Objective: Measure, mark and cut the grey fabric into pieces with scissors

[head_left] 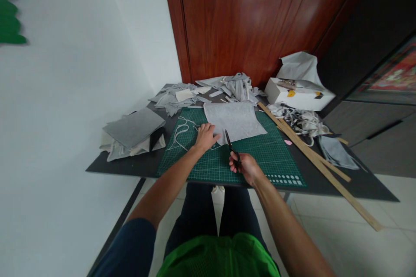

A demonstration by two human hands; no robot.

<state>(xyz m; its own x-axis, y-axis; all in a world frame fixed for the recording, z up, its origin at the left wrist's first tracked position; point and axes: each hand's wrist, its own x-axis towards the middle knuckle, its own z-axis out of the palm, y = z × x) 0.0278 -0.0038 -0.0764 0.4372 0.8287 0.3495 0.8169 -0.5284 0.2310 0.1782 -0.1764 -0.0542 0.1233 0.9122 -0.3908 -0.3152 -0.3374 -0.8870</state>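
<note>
A light grey piece of cloth lies over the upper part of a green cutting mat. My left hand rests at the cloth's lower left corner, fingers apart and pointing forward. Black scissors are in my right hand, with the fingers wrapped round the handles. The blades point away from me and their tip is over the cloth's lower edge. Thin white cord lies in loops on the mat, left of my left hand.
Stacked grey cloth sits at the left. Scraps lie along the back. At the right are long wooden strips, a white box, tangled strips and folded grey cloth. A wooden door stands behind.
</note>
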